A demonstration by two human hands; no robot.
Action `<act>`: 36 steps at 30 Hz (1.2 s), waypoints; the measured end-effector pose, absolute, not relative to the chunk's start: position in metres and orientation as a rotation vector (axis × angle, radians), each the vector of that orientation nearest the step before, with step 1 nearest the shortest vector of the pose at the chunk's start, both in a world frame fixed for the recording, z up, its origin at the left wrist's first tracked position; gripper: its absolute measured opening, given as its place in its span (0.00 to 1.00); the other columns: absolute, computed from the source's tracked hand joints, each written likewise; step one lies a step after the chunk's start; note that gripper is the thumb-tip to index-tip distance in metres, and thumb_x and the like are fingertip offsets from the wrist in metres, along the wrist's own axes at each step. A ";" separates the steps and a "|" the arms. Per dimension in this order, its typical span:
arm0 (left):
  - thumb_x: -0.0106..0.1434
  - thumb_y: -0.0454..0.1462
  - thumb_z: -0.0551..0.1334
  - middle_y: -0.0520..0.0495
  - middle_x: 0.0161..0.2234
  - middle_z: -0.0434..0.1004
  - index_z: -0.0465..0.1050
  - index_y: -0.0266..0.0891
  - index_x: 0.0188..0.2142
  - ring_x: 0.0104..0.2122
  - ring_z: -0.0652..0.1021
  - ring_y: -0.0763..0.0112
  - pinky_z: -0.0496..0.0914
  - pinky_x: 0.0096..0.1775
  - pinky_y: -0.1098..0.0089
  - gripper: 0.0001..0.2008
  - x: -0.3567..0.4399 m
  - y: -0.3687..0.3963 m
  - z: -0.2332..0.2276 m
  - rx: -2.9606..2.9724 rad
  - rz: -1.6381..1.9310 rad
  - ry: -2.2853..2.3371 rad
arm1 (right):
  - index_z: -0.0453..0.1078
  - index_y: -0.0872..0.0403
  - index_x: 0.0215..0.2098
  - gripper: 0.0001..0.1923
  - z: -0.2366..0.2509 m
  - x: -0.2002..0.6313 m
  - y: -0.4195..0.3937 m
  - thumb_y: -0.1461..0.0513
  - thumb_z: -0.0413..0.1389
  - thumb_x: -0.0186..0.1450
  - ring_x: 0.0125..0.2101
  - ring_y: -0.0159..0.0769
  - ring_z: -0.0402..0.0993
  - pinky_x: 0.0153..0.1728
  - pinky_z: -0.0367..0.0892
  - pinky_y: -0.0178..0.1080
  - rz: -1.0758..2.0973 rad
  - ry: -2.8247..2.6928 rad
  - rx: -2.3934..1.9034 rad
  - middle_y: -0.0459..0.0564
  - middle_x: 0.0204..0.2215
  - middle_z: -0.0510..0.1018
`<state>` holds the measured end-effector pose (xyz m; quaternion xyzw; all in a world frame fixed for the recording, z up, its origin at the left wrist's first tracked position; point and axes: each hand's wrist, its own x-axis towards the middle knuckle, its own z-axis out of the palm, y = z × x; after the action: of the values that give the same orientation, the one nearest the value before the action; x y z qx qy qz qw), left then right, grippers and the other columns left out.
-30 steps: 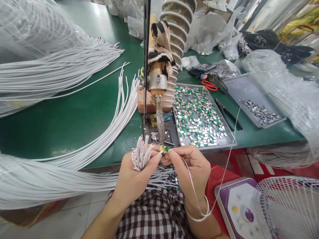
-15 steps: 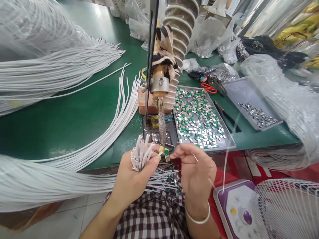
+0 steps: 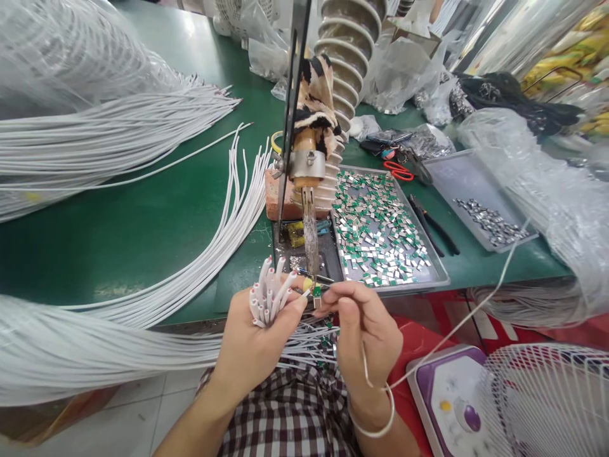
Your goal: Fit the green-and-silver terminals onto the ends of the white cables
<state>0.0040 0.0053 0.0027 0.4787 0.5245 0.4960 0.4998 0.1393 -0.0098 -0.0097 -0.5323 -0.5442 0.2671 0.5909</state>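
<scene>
My left hand (image 3: pixel 257 343) is closed around a bundle of white cables (image 3: pixel 269 301), their stripped reddish ends pointing up. Between its thumb and forefinger one cable end meets a small green circuit board with a metal USB plug (image 3: pixel 317 299). Directly above hangs a clamped soldering iron (image 3: pixel 311 244), its tip close to the board. From the right, my right hand (image 3: pixel 368 330) pinches a thin pale solder wire (image 3: pixel 457 336) that runs through the palm and past the wrist. Its fingertips are beside the plug; whether they touch it cannot be made out.
A tray of green boards with metal plugs (image 3: pixel 440 276) lies behind my right hand. Black-handled pliers (image 3: pixel 434 225), red-handled scissors (image 3: pixel 398 171) and a tray of metal parts (image 3: pixel 447 171) sit further right. A brick (image 3: pixel 278 197) and ribbed hose (image 3: pixel 345 70) stand behind the iron; a fan (image 3: pixel 552 393) is at lower right.
My right hand has moved a little left, its fingers closing in by the board and plug. The wire trailing from it has swung out to the right. My left hand has barely moved.
</scene>
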 end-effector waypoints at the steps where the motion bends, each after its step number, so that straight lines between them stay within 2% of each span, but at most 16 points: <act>1: 0.60 0.35 0.64 0.48 0.29 0.82 0.76 0.39 0.27 0.28 0.78 0.67 0.72 0.29 0.71 0.06 0.004 0.005 0.002 1.159 1.203 1.264 | 0.75 0.50 0.40 0.08 -0.010 0.137 -0.011 0.67 0.54 0.70 0.23 0.27 0.79 0.27 0.77 0.28 0.596 -1.294 -1.243 0.41 0.26 0.79; 6: 0.61 0.34 0.63 0.52 0.24 0.79 0.78 0.39 0.31 0.24 0.76 0.70 0.71 0.27 0.73 0.04 0.004 0.005 0.001 1.203 1.208 1.228 | 0.76 0.50 0.37 0.08 -0.008 0.131 -0.007 0.69 0.62 0.62 0.22 0.28 0.80 0.26 0.78 0.28 0.613 -1.256 -1.216 0.42 0.27 0.82; 13: 0.62 0.32 0.61 0.53 0.25 0.79 0.78 0.41 0.30 0.25 0.77 0.72 0.71 0.29 0.75 0.07 0.005 0.008 0.003 1.259 1.207 1.166 | 0.77 0.51 0.34 0.06 0.001 0.132 -0.003 0.68 0.61 0.63 0.20 0.29 0.80 0.22 0.78 0.28 0.813 -1.143 -1.201 0.41 0.23 0.81; 20: 0.61 0.33 0.63 0.52 0.23 0.78 0.77 0.40 0.28 0.24 0.77 0.70 0.69 0.27 0.73 0.06 0.005 0.009 0.005 1.282 1.190 1.196 | 0.78 0.51 0.32 0.05 0.002 0.135 -0.002 0.67 0.61 0.63 0.18 0.30 0.78 0.21 0.78 0.30 0.806 -1.173 -1.211 0.42 0.22 0.81; 24: 0.59 0.34 0.63 0.50 0.26 0.79 0.75 0.40 0.25 0.29 0.78 0.67 0.69 0.28 0.72 0.07 0.006 0.008 0.008 1.248 1.183 1.241 | 0.79 0.50 0.39 0.08 -0.006 0.140 -0.003 0.66 0.57 0.68 0.23 0.32 0.82 0.26 0.80 0.33 0.595 -1.224 -1.264 0.43 0.25 0.84; 26: 0.58 0.35 0.64 0.49 0.28 0.80 0.73 0.40 0.24 0.32 0.79 0.66 0.68 0.28 0.72 0.07 0.005 0.007 0.009 1.211 1.190 1.276 | 0.78 0.49 0.42 0.08 -0.010 0.142 -0.004 0.66 0.59 0.68 0.25 0.32 0.83 0.29 0.81 0.34 0.509 -1.154 -1.261 0.43 0.27 0.84; 29: 0.57 0.36 0.65 0.49 0.29 0.80 0.73 0.41 0.23 0.33 0.78 0.64 0.68 0.28 0.72 0.07 0.003 0.008 0.009 1.196 1.202 1.295 | 0.77 0.48 0.38 0.08 -0.009 0.143 -0.004 0.68 0.63 0.65 0.29 0.32 0.83 0.32 0.81 0.35 0.460 -1.183 -1.221 0.42 0.29 0.84; 33: 0.58 0.36 0.65 0.51 0.23 0.76 0.74 0.41 0.24 0.30 0.78 0.65 0.67 0.27 0.71 0.07 0.001 0.011 0.008 1.223 1.183 1.293 | 0.77 0.47 0.36 0.11 0.001 0.143 -0.002 0.71 0.64 0.62 0.40 0.39 0.83 0.42 0.82 0.44 0.321 -1.402 -1.159 0.45 0.33 0.84; 36: 0.57 0.36 0.66 0.52 0.21 0.73 0.75 0.41 0.23 0.29 0.77 0.65 0.67 0.26 0.71 0.07 0.001 0.012 0.009 1.234 1.214 1.291 | 0.77 0.48 0.37 0.13 0.005 0.142 -0.003 0.72 0.64 0.61 0.39 0.38 0.83 0.41 0.82 0.44 0.231 -1.474 -1.170 0.48 0.38 0.83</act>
<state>0.0014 0.0123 0.0094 0.5040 0.5273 0.4956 0.4716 0.1418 -0.0029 0.0052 -0.5011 -0.6316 0.0992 0.5832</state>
